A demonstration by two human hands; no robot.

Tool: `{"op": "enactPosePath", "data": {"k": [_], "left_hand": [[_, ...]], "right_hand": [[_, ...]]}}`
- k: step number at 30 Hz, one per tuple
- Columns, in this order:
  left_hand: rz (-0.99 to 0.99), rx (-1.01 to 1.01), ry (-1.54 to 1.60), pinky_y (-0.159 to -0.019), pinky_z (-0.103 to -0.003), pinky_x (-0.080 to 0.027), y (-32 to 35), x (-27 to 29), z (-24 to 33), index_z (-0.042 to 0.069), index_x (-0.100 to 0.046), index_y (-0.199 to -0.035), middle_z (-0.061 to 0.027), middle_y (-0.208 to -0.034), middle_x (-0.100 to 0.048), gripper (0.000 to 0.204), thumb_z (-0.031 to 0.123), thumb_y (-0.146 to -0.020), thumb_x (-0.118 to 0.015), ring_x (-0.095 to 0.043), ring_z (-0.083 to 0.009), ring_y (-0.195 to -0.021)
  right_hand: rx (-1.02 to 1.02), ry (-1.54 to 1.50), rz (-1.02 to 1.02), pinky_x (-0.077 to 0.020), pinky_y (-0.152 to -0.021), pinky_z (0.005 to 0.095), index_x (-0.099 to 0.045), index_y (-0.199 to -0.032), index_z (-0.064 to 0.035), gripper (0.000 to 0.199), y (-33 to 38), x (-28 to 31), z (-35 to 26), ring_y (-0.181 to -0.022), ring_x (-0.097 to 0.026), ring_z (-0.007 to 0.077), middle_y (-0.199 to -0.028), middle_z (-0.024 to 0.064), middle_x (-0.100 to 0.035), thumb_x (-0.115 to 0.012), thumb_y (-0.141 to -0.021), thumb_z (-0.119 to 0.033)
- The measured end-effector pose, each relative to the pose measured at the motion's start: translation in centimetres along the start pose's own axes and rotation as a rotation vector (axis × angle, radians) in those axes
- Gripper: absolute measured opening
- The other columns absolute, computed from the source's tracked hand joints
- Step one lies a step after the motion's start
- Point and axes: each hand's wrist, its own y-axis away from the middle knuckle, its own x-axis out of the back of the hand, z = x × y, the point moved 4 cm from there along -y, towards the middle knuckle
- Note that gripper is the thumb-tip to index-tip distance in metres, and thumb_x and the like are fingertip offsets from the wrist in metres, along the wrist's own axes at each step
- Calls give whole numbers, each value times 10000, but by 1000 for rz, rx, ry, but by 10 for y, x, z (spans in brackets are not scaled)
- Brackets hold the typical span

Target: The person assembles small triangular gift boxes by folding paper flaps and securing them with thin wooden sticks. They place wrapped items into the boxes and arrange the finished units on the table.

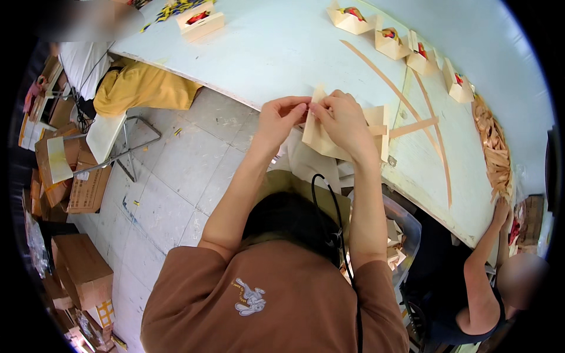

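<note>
A thin pale wooden box blank [321, 138] is held at the near edge of the pale blue-white table [276, 53]. My left hand [281, 117] pinches its upper left corner. My right hand [342, 120] grips it from above, fingertips meeting the left hand's at the corner. Part of the blank is hidden under my right hand. A loose wooden strip [414, 127] lies just right of it on the table.
Several finished small wooden boxes [393, 42] with colourful contents stand along the table's far right, one more [200, 20] at the far left. A heap of wooden strips [495, 153] lies at the right. A co-worker's arm [484, 253] reaches there. Cardboard boxes [82, 270], a chair [109, 138] and a clear bin [406, 226] surround me.
</note>
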Motion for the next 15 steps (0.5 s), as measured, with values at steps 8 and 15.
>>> {"op": "enactPosePath", "data": {"k": [8,15], "left_hand": [[318,-190,-456,-748,-303,-564,-8,17,10,-7,-671,-1011,-83,-884,-682,157,6,-866,-615,-693,-175,-800],[350,-832,-1261,-746,-313,-542,10,10,46,14,-671,-1026,-143,-1000,-684,203,-24,-850,-576,-689,-244,-841]], "right_hand": [[-29,272,172,-419,-837,466,-688,-714,-27,337,5,-1,-15,-896,-567,311,-881,141,-622,-691,-847,-338],[27,256,688,-432,-868,451,-616,-1027,2,330,57,70,13,-972,-576,334,-1027,169,-606,-675,-882,-288]]}}
